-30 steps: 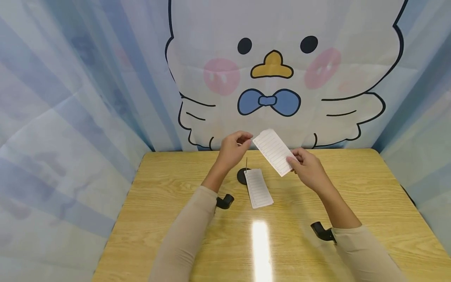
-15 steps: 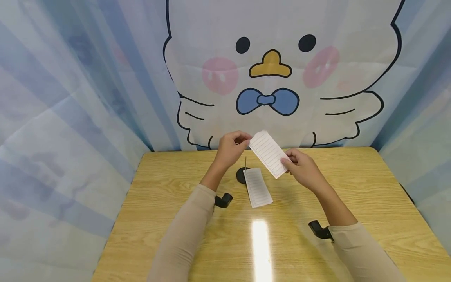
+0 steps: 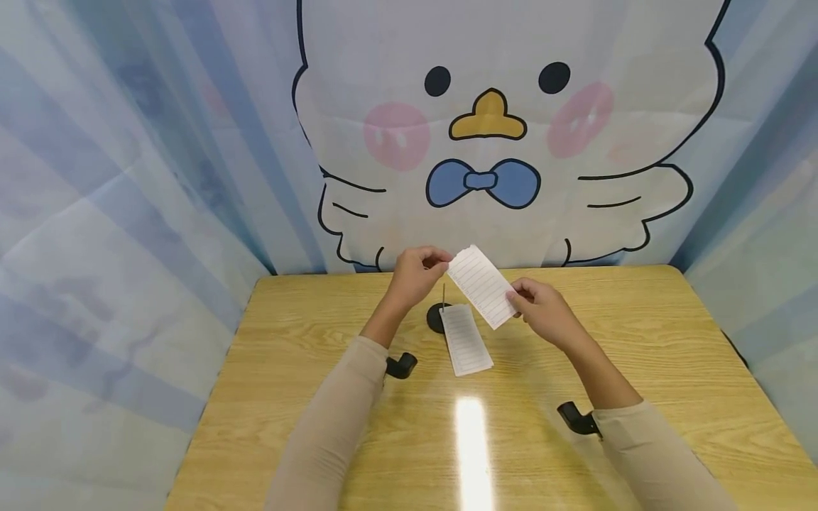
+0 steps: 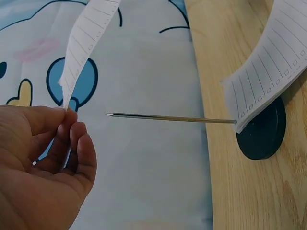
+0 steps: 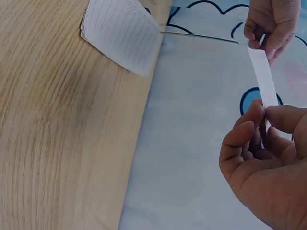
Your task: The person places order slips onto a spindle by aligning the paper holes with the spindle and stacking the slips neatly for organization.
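Between both hands a lined white paper slip is held up at a slant, its top edge ragged. My left hand pinches the slip's upper left corner between thumb and fingertips, as the left wrist view shows. With thumb and fingers my right hand pinches its lower right side. Just below stands a paper spike with a black round base and a thin pointed metal rod. A stack of similar lined slips is pierced on the rod, down at the base. The rod's tip sticks up bare, near the held slip's lower side.
The wooden table carries the spike near its back edge. Behind it hangs a curtain with a cartoon bird print, and more curtain hangs on both sides. A black wrist camera sits at each forearm.
The right hand has moved left and slightly down with the slip. The left hand, near the slip's corner before, now pinches it. The spike and its stack stay in place.
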A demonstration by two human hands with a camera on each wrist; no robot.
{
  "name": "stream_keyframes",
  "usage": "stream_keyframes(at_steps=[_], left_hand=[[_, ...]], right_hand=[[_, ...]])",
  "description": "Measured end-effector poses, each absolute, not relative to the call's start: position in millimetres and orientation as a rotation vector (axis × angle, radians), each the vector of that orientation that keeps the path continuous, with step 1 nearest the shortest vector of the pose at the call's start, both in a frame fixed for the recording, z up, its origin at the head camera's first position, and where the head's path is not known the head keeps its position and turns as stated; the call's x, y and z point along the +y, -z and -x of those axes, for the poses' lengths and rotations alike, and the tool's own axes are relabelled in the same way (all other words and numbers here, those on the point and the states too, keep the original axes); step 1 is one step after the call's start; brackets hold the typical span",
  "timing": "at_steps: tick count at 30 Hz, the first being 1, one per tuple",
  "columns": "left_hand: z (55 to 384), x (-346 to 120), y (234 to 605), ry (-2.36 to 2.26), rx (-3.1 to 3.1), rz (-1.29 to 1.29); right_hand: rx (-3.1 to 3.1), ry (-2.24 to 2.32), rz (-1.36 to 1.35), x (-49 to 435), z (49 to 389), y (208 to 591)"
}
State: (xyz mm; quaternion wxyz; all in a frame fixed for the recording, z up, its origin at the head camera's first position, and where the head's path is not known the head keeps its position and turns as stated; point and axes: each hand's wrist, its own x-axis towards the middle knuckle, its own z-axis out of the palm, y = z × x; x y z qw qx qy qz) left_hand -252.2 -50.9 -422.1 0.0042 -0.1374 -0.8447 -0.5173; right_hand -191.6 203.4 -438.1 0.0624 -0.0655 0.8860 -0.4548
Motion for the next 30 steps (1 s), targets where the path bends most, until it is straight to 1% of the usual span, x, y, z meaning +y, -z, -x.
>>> stream_keyframes(at_steps=[18,30], left_hand=[[252,-55,437,1.524,-2.771,0.469],[252,-56,441,1.492,-2.791,0.492]], right_hand=[[2.608,1.331,0.223,197,183,456],[2.576,1.339,0.248,195,181,459]])
